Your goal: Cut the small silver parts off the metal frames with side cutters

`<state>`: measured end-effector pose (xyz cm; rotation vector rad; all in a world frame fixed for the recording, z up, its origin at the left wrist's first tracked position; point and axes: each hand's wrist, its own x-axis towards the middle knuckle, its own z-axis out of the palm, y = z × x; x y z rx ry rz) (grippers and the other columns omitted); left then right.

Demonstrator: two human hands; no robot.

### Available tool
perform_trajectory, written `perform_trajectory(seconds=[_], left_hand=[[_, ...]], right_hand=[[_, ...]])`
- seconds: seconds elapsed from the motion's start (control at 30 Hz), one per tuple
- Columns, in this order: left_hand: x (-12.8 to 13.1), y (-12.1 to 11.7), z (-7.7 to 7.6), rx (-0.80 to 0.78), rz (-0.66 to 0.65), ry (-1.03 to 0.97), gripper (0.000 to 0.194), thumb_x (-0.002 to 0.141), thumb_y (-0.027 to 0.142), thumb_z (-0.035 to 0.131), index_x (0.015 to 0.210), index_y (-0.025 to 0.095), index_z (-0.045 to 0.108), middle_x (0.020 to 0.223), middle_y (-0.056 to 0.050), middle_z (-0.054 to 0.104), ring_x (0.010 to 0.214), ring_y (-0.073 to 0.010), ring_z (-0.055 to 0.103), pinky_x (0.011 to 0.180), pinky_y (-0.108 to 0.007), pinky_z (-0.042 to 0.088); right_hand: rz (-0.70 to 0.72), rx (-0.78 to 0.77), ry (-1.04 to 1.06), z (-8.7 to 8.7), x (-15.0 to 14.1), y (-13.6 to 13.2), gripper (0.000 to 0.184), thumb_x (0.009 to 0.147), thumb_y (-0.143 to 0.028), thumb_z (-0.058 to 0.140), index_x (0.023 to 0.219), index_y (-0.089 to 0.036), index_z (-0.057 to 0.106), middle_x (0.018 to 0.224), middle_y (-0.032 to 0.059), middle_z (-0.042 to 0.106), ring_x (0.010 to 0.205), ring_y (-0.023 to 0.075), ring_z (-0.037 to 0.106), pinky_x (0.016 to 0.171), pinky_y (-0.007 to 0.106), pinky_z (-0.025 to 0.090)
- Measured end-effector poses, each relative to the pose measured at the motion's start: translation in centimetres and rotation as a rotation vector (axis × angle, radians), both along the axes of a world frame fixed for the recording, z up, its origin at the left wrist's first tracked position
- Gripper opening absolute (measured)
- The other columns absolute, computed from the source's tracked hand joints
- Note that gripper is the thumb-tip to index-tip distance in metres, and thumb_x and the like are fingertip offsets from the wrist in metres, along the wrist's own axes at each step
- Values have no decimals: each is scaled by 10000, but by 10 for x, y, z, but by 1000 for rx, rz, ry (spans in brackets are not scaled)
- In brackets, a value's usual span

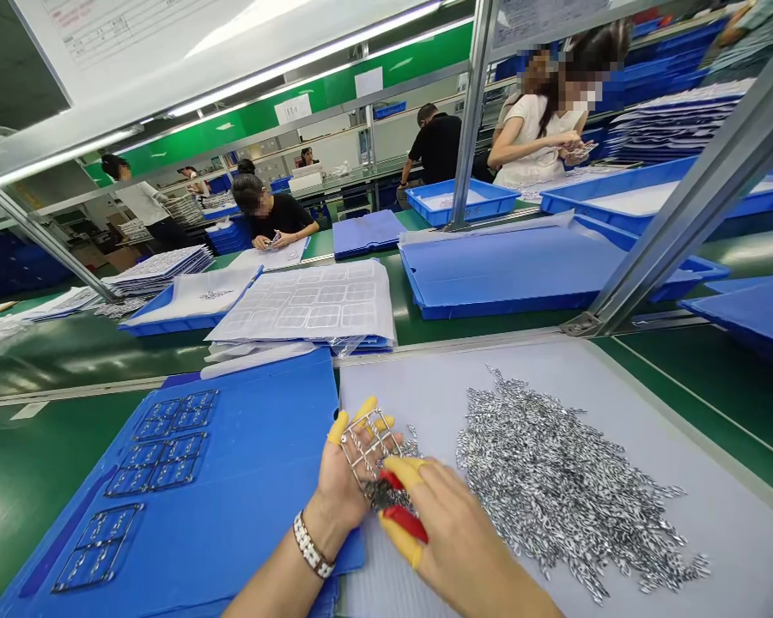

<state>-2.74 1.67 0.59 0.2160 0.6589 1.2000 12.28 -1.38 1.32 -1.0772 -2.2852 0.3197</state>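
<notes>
My left hand, with yellow finger cots and a bracelet at the wrist, holds a small metallic-looking sprue frame tilted up on its palm and fingers. Red-handled nippers are gripped in my right hand, which also wears yellow finger cots. Their dark jaws touch or nearly touch the lower edge of the frame; exactly where is hard to see. Small shiny loose parts lie behind and beneath the hands. A large heap of these silvery parts spreads to the right on a white sheet.
Several dark sprue frames lie on a blue board at left. Beyond the bench edge stand a stack of white-covered sheets and blue trays. A metal post slants up at right. Co-workers sit farther back.
</notes>
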Motion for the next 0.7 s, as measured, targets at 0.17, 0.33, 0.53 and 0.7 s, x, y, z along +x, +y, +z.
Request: perform_trajectory(seconds=[0.17,0.33,0.53,0.7], left_hand=[[7,-5,-4,19,12,82,557,846,540,460,1236,157,566,1087,-121,667,938,-266,631,884,-408,443],[10,-7,-9,40,15,126,548,846,558,456,1181,153,610,1082,-121,674,1038,-283,594,931,-405,414],[11,-8,-12,91,51,209,524,843,552,477,1119,142,652,1091,-117,671,1049,-277,586,961,-400,391],[12,-9,-12,106,67,285,529,821,561,513,1130,155,653,1078,-103,677,1046,-278,586,977,-399,378]], right_hand=[[-187,-26,-181,1,0,20,249,805,-260,566,1045,-194,577,884,66,638,824,235,593,725,374,441],[-200,-110,-261,5,-7,25,220,810,-292,569,1010,-205,596,885,58,644,813,231,593,702,353,422],[-198,-124,-280,10,-8,22,229,805,-282,591,1022,-210,592,890,56,644,808,230,594,701,355,426],[-259,18,-373,5,-10,19,208,795,-253,612,994,-195,597,831,59,636,775,232,590,692,356,422]])
